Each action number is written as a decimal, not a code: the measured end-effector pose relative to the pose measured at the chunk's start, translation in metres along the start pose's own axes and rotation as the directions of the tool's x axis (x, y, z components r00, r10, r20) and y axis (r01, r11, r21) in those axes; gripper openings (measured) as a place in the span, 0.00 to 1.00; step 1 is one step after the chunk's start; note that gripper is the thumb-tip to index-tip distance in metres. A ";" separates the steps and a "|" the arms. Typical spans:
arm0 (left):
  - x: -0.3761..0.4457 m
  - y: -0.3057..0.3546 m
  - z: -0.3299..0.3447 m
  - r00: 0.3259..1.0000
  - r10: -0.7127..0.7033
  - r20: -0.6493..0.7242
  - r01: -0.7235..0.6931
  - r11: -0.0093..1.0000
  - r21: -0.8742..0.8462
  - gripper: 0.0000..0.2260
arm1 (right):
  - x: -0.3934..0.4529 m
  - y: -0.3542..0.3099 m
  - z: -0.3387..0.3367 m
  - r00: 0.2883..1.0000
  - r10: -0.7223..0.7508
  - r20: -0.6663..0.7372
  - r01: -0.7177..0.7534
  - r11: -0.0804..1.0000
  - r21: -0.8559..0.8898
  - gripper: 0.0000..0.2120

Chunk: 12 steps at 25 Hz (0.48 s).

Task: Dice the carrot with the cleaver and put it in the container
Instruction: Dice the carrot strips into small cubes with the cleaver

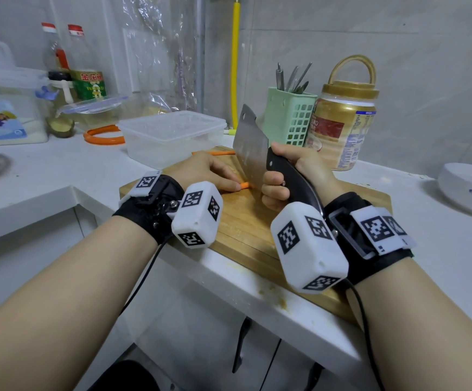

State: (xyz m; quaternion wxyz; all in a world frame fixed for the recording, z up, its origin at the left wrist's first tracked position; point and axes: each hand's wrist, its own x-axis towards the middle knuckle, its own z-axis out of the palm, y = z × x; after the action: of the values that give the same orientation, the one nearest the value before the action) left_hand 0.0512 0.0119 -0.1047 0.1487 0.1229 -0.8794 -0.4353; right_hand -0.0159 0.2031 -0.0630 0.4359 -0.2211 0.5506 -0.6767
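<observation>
Right hand (294, 170): fingers (275, 190) curled tight round the black handle of the cleaver (251, 148), thumb over the top; blade stands upright, tip raised, edge down toward the board.
Left hand (201, 172): fingers (227, 182) close together and bent, pressing down on the carrot piece (244, 185), whose orange end shows just past the fingertips, right beside the blade.
Cutting board (246, 227): wooden, on the white table (60, 176), under both hands.
Second carrot strip (215, 152): on the far edge of the board, beyond the left fingers.
Container (173, 134): clear plastic box, beyond the left fingers, touching or just off the board's far corner; I cannot tell whether anything is in it.
Utensil holder (288, 119): green, beyond the right fingers, behind the blade.
Gold-lidded jar (344, 125): just beside the holder.
White dish (468, 187): well off to the right of the right fingers.
</observation>
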 end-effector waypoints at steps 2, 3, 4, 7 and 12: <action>0.000 0.001 0.000 1.000 -0.009 0.004 0.009 1.000 0.002 0.04 | 0.001 0.000 -0.001 1.000 0.024 -0.007 -0.025 1.000 -0.017 0.17; -0.001 0.001 0.000 1.000 -0.012 0.007 0.012 1.000 0.006 0.03 | 0.001 -0.001 -0.001 0.999 0.041 -0.008 -0.041 0.999 -0.027 0.17; -0.001 0.002 0.000 1.000 -0.013 0.010 0.013 1.000 0.011 0.02 | 0.001 -0.001 -0.001 0.998 0.055 -0.007 -0.056 0.998 -0.041 0.16; -0.001 0.002 -0.001 1.000 -0.001 0.019 0.001 1.000 0.014 0.03 | 0.003 -0.002 -0.001 0.997 0.072 -0.014 -0.073 0.994 -0.080 0.14; 0.001 0.001 0.000 1.000 0.003 0.005 -0.003 0.999 0.039 0.05 | 0.005 -0.004 -0.003 0.994 0.107 -0.017 -0.107 0.994 -0.001 0.15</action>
State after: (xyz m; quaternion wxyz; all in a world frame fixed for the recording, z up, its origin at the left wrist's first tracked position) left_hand 0.0498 0.0122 -0.1039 0.1446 0.1232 -0.8882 -0.4183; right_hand -0.0224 0.2008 -0.0615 0.4668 -0.1858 0.5661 -0.6536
